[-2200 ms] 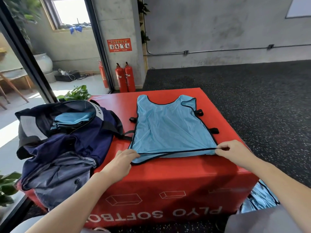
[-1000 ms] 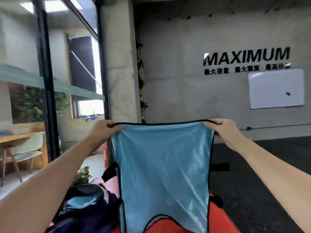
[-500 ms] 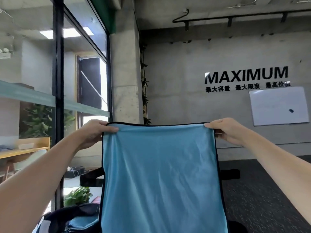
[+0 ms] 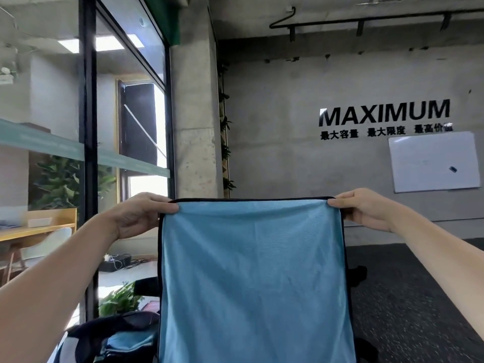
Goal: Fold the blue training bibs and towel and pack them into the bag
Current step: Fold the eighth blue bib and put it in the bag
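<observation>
So right now I've got the blue bib [image 4: 252, 279] held up in the middle of the frame, hanging flat like a curtain. It's thin mesh-looking fabric, light blue, with a narrow black binding along the top and sides. My left hand [image 4: 136, 216] pinches the upper left corner, my right hand [image 4: 366, 208] pinches the upper right one, so the top edge is stretched nearly straight. Down in the lower left of the frame the dark bag [image 4: 104, 334] sits open with folded blue fabric [image 4: 125, 341] inside. Rough concrete wall [image 4: 275, 132] behind, whiteboard [image 4: 433, 161] at right, speckled dark floor [image 4: 408, 297] lower right.
</observation>
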`<state>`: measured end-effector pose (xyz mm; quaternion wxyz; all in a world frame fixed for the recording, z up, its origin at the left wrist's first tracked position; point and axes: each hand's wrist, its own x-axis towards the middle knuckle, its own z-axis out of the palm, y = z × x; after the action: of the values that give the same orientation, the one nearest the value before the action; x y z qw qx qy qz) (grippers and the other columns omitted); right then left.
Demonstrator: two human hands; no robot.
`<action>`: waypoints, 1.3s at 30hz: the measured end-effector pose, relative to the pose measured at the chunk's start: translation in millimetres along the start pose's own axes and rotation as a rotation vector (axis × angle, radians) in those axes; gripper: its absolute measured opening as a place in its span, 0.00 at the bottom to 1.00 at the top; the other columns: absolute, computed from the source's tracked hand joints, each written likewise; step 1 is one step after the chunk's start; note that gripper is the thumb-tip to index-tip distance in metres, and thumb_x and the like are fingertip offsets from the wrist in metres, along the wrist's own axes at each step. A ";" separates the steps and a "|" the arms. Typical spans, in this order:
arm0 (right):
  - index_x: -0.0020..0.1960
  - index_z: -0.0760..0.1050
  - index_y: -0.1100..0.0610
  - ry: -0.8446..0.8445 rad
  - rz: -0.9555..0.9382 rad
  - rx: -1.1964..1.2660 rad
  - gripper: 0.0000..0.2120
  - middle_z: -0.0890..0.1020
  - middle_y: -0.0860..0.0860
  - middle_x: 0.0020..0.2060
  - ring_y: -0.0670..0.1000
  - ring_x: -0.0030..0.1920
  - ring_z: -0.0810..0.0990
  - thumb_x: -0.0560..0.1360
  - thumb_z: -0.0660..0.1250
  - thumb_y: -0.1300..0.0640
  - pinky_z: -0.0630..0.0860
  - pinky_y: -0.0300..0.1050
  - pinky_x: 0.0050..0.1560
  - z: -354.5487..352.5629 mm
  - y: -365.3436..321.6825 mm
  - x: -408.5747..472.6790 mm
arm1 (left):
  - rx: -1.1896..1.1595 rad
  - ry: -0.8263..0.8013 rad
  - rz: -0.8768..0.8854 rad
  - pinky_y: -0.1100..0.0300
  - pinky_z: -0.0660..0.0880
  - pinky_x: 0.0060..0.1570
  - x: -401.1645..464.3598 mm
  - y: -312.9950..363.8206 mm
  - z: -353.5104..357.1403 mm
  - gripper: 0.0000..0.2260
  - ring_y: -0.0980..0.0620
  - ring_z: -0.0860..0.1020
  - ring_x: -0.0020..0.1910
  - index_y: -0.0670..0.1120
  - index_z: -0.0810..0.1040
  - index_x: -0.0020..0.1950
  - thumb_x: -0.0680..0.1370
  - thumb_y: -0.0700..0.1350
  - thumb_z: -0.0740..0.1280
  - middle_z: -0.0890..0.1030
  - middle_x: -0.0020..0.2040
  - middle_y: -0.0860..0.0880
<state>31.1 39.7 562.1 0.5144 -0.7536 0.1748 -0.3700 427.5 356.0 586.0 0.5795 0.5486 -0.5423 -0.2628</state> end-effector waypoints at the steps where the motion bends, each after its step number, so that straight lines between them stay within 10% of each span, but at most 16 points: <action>1: 0.55 0.84 0.66 0.000 -0.002 0.003 0.14 0.84 0.61 0.57 0.56 0.58 0.82 0.73 0.74 0.59 0.75 0.53 0.66 0.2 0.5 0.3 | 0.016 0.020 0.002 0.57 0.82 0.49 1.2 -0.5 0.5 0.05 0.45 0.83 0.49 0.34 0.85 0.47 0.75 0.34 0.70 0.84 0.50 0.38; 22: 0.45 0.86 0.63 0.108 -0.064 -0.013 0.12 0.84 0.54 0.41 0.49 0.44 0.75 0.64 0.80 0.59 0.70 0.43 0.44 13.0 -9.3 -16.8 | 0.118 0.373 0.164 0.42 0.72 0.67 -5.9 -3.3 16.0 0.13 0.43 0.79 0.50 0.35 0.86 0.48 0.68 0.41 0.79 0.84 0.52 0.35; 39: 0.44 0.81 0.57 0.221 -0.054 -0.612 0.16 0.85 0.50 0.38 0.50 0.40 0.82 0.63 0.84 0.55 0.77 0.45 0.47 26.3 18.7 -11.0 | 0.811 0.340 0.159 0.57 0.73 0.41 8.6 -50.3 16.4 0.11 0.52 0.77 0.36 0.49 0.82 0.45 0.69 0.39 0.80 0.83 0.39 0.45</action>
<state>45.4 56.1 535.9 0.2320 -0.8329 0.3127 -0.3933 429.4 329.5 539.5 0.4169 0.7235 -0.5390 0.1105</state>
